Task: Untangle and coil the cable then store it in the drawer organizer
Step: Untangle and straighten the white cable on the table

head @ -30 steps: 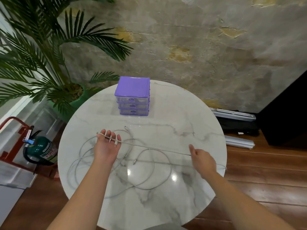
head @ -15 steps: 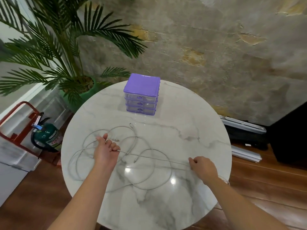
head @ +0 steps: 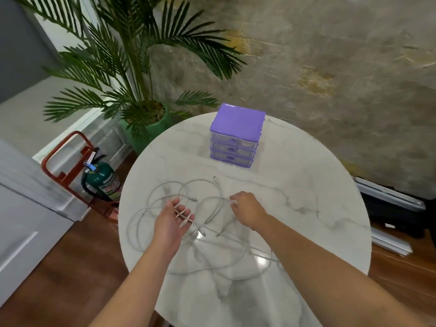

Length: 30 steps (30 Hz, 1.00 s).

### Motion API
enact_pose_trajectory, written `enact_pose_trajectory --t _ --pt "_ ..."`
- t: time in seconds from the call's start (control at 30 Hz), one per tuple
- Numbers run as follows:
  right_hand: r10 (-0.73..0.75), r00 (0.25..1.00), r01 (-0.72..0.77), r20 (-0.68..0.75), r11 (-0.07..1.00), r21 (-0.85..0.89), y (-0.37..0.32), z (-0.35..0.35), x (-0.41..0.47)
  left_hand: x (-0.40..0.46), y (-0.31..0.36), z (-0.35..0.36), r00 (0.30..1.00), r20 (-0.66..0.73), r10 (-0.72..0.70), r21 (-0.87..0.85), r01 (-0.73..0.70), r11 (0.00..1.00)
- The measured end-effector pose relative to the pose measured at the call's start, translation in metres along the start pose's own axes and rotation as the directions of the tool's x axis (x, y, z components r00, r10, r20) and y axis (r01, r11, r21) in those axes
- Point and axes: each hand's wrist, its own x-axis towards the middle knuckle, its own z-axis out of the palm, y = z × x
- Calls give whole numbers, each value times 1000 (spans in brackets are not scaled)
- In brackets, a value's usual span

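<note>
A thin grey cable (head: pixel 215 178) lies in loose, overlapping loops on the round marble table (head: pixel 295 161). My left hand (head: pixel 173 220) hovers over the loops on the left, its fingers spread and a strand running across them. My right hand (head: pixel 247 210) is just to the right, pinching a strand between thumb and fingertips. One plug end lies free beyond both hands. The purple drawer organizer (head: pixel 237 128) stands at the far side of the table, its three clear drawers shut.
A potted palm (head: pixel 146 114) stands beyond the table's left edge. A green fire extinguisher (head: pixel 101 178) in a red stand sits on the floor to the left. Dark cases and grey rails (head: pixel 389 201) lie on the floor at the right.
My right hand has moved left from the table's right side to the middle, close to my left hand. My left hand's fingers have spread. The taut strand between them has gone slack.
</note>
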Motion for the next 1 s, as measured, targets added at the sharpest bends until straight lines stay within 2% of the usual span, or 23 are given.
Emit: enact_pose_trajectory --t 0.13,0.27,0.33,0.4,0.5,0.6,0.77,0.9,1.0 --pt "8 993 7 115 992 -128 -8 12 13 -1 1 1 1000 9 -16 27 16 999" --pt "56 998 -55 4 989 -138 -13 21 15 -2 1 4 1000 0 -29 24 29 999" --pt "136 991 -136 -2 991 -14 -14 24 16 0 1 5 999 -18 -43 9 43 999" --pt "193 981 -191 14 956 220 -18 21 16 3 2 6 998 -17 -62 21 62 998" --pt "248 966 -247 73 801 546 -28 2 12 7 2 10 997 8 -76 43 76 996" --pt "184 979 -199 89 768 608 -31 -18 5 7 3 17 994 48 -95 59 92 994" --pt "150 988 -83 -34 703 706 -34 -29 -3 6 4 34 978 122 -171 28 169 985" --pt "132 985 0 -108 633 774 -36 -33 -17 5 5 43 945 214 -249 120 228 966" --pt "79 992 31 -95 588 808 -31 -36 -32 5 4 49 927 253 -277 173 239 956"
